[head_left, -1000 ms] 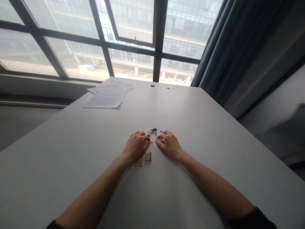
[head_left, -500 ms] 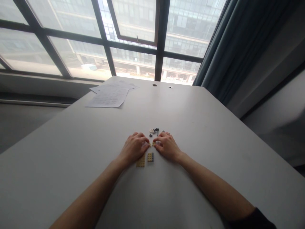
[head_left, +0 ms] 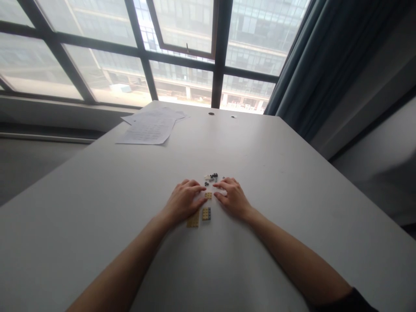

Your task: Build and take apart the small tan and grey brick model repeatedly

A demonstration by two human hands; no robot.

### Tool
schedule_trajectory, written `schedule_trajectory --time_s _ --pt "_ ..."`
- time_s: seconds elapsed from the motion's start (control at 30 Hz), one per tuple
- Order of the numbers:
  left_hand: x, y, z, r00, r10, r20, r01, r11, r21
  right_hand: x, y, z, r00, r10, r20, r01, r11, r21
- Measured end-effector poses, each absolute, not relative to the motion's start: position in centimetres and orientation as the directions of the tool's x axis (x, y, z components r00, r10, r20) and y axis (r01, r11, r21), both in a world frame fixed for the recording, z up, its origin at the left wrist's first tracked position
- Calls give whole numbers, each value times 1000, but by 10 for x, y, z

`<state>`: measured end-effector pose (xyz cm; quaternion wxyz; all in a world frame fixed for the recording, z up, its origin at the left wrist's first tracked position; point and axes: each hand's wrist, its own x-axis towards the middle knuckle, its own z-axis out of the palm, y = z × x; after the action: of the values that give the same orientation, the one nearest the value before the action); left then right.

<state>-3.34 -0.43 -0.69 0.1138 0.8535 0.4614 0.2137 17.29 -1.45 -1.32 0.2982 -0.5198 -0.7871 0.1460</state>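
A small yellow studded building-block piece (head_left: 208, 196) lies on the table between my two hands. My left hand (head_left: 186, 197) is open, thumb and index finger apart, their tips right by the yellow piece's left side; whether they touch it I cannot tell. To its right my right hand (head_left: 234, 197) is open too, fingers spread and holding nothing. Nearer to me sits a yellow-and-grey block (head_left: 206, 214). A larger yellow plate (head_left: 193, 219) lies partly under my left wrist. Beyond my fingertips are small black, grey and white pieces (head_left: 212, 177).
The white table (head_left: 260, 156) stretches away to a window wall (head_left: 182, 56). Printed paper sheets (head_left: 149, 128) lie at its far left. Two small round spots show near the far edge. A blue-grey curtain (head_left: 318, 65) hangs on the right.
My right hand has let go of the small yellow piece and drawn back slightly to the right, its fingers opening. My left thumb and index finger have parted. The yellow piece is now visible between the hands.
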Motion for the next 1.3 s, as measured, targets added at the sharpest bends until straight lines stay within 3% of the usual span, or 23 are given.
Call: schedule_trajectory --time_s 0.2,0.53,0.63,0.7,0.77,0.8,0.9,0.97,1.03,1.1,1.2,1.3 --pt "-34 6 -9 555 808 195 711 -583 394 180 -11 -19 -109 904 412 729 355 -586" --pt "-30 11 -15 540 806 244 664 -585 466 177 -14 -21 -138 871 472 754 401 -520" --pt "-29 10 -13 512 818 262 613 -562 555 177 -14 -21 -136 867 479 756 403 -516" --pt "-30 9 -9 428 874 230 496 -440 749 178 -15 -21 -127 865 485 755 401 -518" --pt "-34 8 -5 299 945 129 239 -206 949 178 -15 -21 -118 862 493 754 401 -521" --pt "-37 7 -4 244 967 72 93 -97 991 179 -15 -22 -114 860 497 753 401 -522" --pt "-50 2 0 144 989 -31 -234 64 970 179 -15 -23 -110 859 499 749 402 -527" --pt "-62 -4 3 123 991 -60 -302 95 949 179 -14 -24 -112 861 496 745 403 -532" --pt "-74 -12 6 130 990 -51 -155 72 985 179 -14 -24 -114 859 500 741 409 -533" --pt "-87 -21 8 179 984 21 193 -56 980 179 -15 -24 -113 855 506 740 412 -531" --pt "-102 -33 5 314 931 186 597 -347 724 179 -15 -23 -116 856 503 744 410 -527" --pt "-109 -42 -5 437 866 244 709 -499 499 179 -16 -22 -122 858 499 748 410 -522"
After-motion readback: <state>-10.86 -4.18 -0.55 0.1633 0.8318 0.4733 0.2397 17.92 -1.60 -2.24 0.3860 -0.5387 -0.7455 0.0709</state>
